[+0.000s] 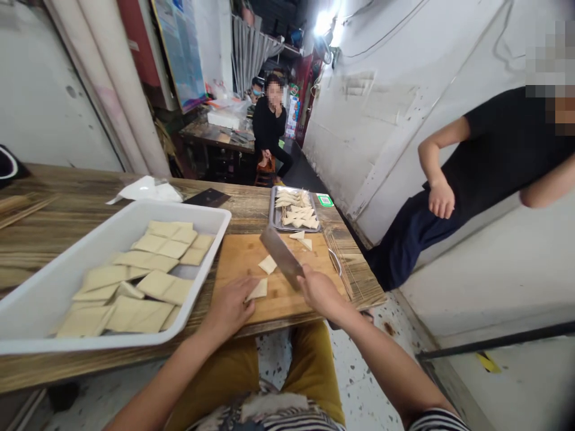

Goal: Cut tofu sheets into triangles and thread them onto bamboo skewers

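Observation:
In my right hand (321, 290) is the handle of a cleaver (281, 254), its broad blade tilted over the wooden cutting board (287, 305). My left hand (231, 308) rests at the board's left side, thumb and fingers closed on a pale tofu piece (259, 290). Just beyond it lies another tofu piece (268, 264), close to the blade. Two small cut triangles (306, 243) sit near the board's far edge. Left of the board, a white plastic tub (197, 305) holds several flat tofu slabs (164, 287).
A metal tray (272, 218) of skewered tofu triangles (296, 209) stands behind the board. Thin wooden skewers (344, 263) lie along its right side. A white plastic bag (150, 190) is behind the tub. One person (489, 137) stands at right; another (268, 126) sits farther back.

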`<state>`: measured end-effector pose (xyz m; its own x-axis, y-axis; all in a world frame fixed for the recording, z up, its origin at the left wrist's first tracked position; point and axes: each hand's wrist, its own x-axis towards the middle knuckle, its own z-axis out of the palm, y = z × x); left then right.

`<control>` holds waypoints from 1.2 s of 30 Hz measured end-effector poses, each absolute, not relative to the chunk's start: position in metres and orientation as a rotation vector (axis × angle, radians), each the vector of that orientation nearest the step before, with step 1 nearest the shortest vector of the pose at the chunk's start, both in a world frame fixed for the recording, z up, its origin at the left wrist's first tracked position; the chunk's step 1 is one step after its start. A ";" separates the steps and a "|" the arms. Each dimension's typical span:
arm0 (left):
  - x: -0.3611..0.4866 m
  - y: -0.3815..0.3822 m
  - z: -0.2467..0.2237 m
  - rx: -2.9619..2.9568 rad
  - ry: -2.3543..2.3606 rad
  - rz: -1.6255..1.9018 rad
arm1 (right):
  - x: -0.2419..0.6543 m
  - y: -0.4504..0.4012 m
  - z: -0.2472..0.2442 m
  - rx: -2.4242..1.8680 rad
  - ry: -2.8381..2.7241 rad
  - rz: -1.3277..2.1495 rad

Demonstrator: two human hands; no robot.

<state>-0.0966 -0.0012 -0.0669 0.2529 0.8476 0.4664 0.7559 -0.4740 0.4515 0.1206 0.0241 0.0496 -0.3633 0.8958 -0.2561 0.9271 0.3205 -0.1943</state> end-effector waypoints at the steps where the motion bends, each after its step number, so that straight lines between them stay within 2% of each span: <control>1: -0.102 -0.003 -0.065 2.383 1.491 0.963 | 0.128 0.020 0.050 1.743 2.485 -0.439; 6: -0.113 -0.018 -0.064 2.249 1.668 1.024 | 0.153 -0.007 0.047 1.648 2.604 -0.265; 17: -0.100 -0.026 -0.083 2.291 1.654 1.447 | 0.123 -0.022 0.057 1.404 2.545 -0.247; 36: -0.098 -0.026 -0.082 2.321 1.585 1.548 | 0.112 -0.017 0.056 1.355 2.492 -0.243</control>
<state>-0.0984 -0.0258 -0.0818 0.0475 0.6817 0.7300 0.7463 -0.5100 0.4277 0.1123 -0.0171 0.0565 -0.5133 0.7906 -0.3338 0.8403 0.5421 -0.0082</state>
